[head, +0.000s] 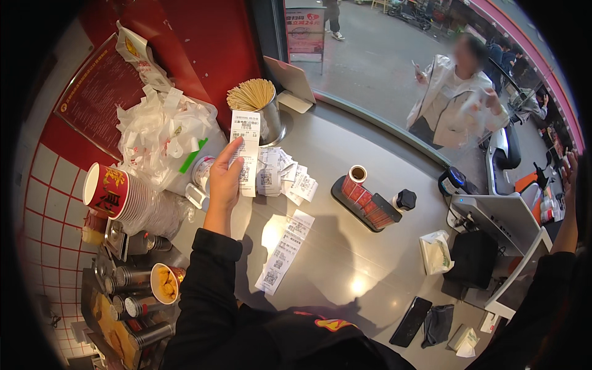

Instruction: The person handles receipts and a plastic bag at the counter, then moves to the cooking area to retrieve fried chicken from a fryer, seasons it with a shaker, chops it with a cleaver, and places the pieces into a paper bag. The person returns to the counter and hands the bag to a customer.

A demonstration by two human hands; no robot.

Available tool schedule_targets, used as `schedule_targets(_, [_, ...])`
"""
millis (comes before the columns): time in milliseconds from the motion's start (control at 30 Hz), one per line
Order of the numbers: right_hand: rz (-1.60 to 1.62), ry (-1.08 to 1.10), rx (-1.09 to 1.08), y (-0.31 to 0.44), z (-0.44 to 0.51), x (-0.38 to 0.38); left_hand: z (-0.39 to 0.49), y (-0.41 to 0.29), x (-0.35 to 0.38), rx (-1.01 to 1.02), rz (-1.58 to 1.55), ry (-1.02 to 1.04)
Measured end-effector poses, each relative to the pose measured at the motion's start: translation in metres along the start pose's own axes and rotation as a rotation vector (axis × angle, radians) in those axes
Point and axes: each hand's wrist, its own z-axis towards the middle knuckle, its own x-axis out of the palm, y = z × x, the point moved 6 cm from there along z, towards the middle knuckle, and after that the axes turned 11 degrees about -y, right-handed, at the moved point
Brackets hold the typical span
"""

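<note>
My left hand (226, 180) grips a long printed paper receipt (250, 178) between thumb and fingers, held above the steel counter (342, 263). Just beyond it, a pile of receipts (303, 181) is partly covered by the held slip. Another receipt (286, 252) lies flat on the counter, nearer my body. At the far right rim, my right hand (571, 173) is raised beside the display terminal (499, 210), fingers extended and apart, with nothing visible in it. A steel canister (274, 122) full of wooden skewers (250, 95) stands behind the held receipt.
Plastic bags (162, 125) and stacked paper cups (125, 194) crowd the left. Shaker jars (138, 277) and a cup of fried food (165, 284) stand below them. A holder with a roll (365, 199), a phone (410, 321) and tissues (436, 253) are rightward. A person (455, 97) stands outside the window.
</note>
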Motion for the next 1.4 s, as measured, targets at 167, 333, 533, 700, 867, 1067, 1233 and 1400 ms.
schedule_targets(167, [0.027, 0.126, -0.046, 0.061, -0.089, -0.033, 0.009, 0.019, -0.014, 0.107, 0.711, -0.119])
schedule_targets(333, [0.085, 0.333, -0.042, 0.115, -0.229, -0.024, 0.015, 0.015, -0.003, 0.423, 0.901, 0.035])
schedule_targets(533, [0.097, 0.166, 0.012, 0.135, -0.436, 0.042, 0.020, 0.068, -0.013, 0.249, 1.102, 0.111])
schedule_targets(700, [0.043, 0.443, 0.027, 0.095, -0.601, 0.164, -0.003, 0.099, -0.019, 0.381, 1.330, 0.128])
schedule_targets(867, [-0.121, 0.627, -0.056, 0.048, -0.699, 0.241, -0.035, 0.036, -0.015, 0.732, 1.274, -0.020])
schedule_targets(1067, [-0.223, 0.610, -0.257, 0.001, -0.737, 0.272, -0.184, 0.033, -0.027, 0.298, 1.021, 0.616])
schedule_targets(1233, [-0.420, 0.399, -0.469, -0.037, -0.717, 0.286, -0.253, 0.059, -0.035, 0.438, 1.245, 0.767])
schedule_targets(1400, [-0.338, 0.417, -0.551, -0.065, -0.702, 0.304, -0.257, 0.075, -0.035, 0.467, 1.314, 0.716])
